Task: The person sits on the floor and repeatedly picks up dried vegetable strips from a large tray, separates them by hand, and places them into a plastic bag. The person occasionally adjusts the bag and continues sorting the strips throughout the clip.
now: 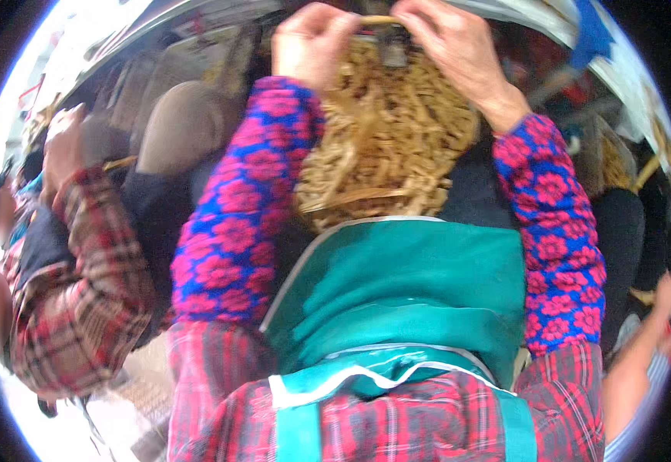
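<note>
Near the top edge, my left hand and my right hand grip the two ends of a thin yellowish strip, stretched between them. Just beneath the strip is a small metal part, blurred. Below my hands lies a large heap of yellow-brown strip-like pieces whose material I cannot tell. A longer flat strip rests across the heap's near side. The heap meets the edge of my green apron.
At left sits a co-worker in a plaid sleeve, with a hand raised. A rounded beige-grey object stands between us. Another person's bare arm shows at right. More yellowish pieces lie at upper right.
</note>
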Available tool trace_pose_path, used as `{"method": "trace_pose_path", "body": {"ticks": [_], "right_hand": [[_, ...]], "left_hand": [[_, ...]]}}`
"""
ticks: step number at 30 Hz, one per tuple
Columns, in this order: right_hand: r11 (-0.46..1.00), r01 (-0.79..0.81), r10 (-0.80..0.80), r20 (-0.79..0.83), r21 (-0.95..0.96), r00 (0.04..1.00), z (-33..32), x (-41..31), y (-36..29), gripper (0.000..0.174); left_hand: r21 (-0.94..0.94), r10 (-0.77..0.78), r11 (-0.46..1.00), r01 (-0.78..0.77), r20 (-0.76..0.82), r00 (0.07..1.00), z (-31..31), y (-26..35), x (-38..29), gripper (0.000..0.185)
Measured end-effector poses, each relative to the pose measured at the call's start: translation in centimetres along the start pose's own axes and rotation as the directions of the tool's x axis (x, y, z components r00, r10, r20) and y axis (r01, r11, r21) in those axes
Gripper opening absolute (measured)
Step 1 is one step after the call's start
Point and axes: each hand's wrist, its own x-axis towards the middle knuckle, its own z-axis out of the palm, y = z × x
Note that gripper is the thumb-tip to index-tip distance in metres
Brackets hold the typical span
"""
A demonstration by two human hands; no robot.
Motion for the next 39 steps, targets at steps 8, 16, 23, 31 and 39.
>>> {"method": "trace_pose_path", "body": {"ticks": [8,16,23,31,39], "right_hand": [[1.0,0.0,0.007,0.417,-0.017,0.909,-2.7,-4.2,-10.1,0.027],[0.982,-0.132,0.173,0.351,-0.138,0.92,-10.2,-8.4,-5.3,0.023],[0.441,-0.727,0.07,0.787,0.527,0.613,-5.8,-9.3,-17.9,0.044],[0.724,-0.579,0.258,0.631,0.375,0.731,-4.6,-14.3,-19.9,0.057],[0.363,-0.843,0.553,0.637,0.397,0.538,-4.4,-14.2,-17.2,0.027]], "left_hand": [[-0.221,-0.348,0.847,0.484,0.457,0.818,-0.9,0.9,-12.0,0.032],[-0.047,0.007,0.997,0.054,0.815,0.58,-8.8,13.7,-12.9,0.017],[0.443,0.498,0.722,-0.531,0.2,0.844,-8.8,13.7,-11.5,0.017],[-0.002,0.112,0.993,-0.115,0.228,0.967,-2.1,8.2,-26.0,0.02],[-0.495,-0.288,0.769,0.405,0.298,0.91,-1.6,7.0,-23.5,0.024]]}}
